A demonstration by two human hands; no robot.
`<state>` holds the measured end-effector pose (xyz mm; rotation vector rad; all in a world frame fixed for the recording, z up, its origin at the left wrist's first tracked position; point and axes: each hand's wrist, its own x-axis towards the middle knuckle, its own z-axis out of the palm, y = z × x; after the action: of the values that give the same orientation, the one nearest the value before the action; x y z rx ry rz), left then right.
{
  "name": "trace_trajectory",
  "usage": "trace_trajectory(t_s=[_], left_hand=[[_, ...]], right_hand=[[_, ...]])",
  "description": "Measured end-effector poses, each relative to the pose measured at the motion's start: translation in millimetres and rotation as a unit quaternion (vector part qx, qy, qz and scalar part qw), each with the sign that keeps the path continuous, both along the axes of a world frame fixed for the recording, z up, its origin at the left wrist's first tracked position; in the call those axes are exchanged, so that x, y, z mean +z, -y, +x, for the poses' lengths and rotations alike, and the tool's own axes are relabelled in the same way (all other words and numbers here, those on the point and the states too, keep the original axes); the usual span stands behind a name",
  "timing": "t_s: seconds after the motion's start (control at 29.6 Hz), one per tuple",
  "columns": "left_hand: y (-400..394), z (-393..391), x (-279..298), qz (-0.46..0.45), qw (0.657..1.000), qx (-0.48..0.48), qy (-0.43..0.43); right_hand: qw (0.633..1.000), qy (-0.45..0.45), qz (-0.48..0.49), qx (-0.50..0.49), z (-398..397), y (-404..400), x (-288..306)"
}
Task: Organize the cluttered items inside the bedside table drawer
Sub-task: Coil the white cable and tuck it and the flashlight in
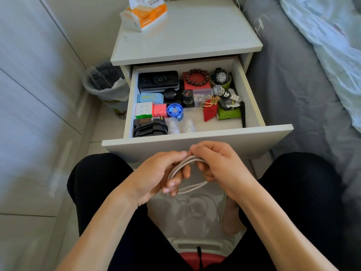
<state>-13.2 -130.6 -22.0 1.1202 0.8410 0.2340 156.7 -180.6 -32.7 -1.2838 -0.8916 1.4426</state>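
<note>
I am looking down at the pulled-out white wooden bedside drawer (197, 142), and both hands are working just in front of its front panel, above my lap. My left hand (156, 173) is curling its fingers around several loops of a thin white cord (187, 163), while my right hand (218, 163) is pinching the same bundle from the other side, fingers closed on it. Inside the drawer, a red fabric pouch with gold ties (210, 110) is lying beside a blue metal yo-yo (175, 111) and two puzzle cubes.
</note>
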Motion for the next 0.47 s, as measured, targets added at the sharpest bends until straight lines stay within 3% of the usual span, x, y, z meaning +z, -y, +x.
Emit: trace_trajectory(t_s=[0.1, 0.2, 0.27, 0.37, 0.47], left_hand=[[1, 5, 2, 0.036, 0.999, 0.02, 0.004], [1, 7, 1, -0.007, 0.983, 0.13, 0.128], [-3, 5, 2, -0.066, 0.947, 0.22, 0.225], [-8, 4, 3, -0.091, 0.906, 0.289, 0.297], [-8, 7, 1, -0.08, 0.899, 0.307, 0.303]], right_hand=[[1.0, -0.008, 0.023, -0.008, 2, -1, -2], [0.993, -0.099, 0.053, -0.034, 8, -4, -3], [0.989, -0.128, 0.058, -0.037, 10, -5, -8], [0.998, -0.024, 0.044, 0.035, 1, 2, -20], [0.983, 0.082, 0.05, 0.155, -12, 8, -30]])
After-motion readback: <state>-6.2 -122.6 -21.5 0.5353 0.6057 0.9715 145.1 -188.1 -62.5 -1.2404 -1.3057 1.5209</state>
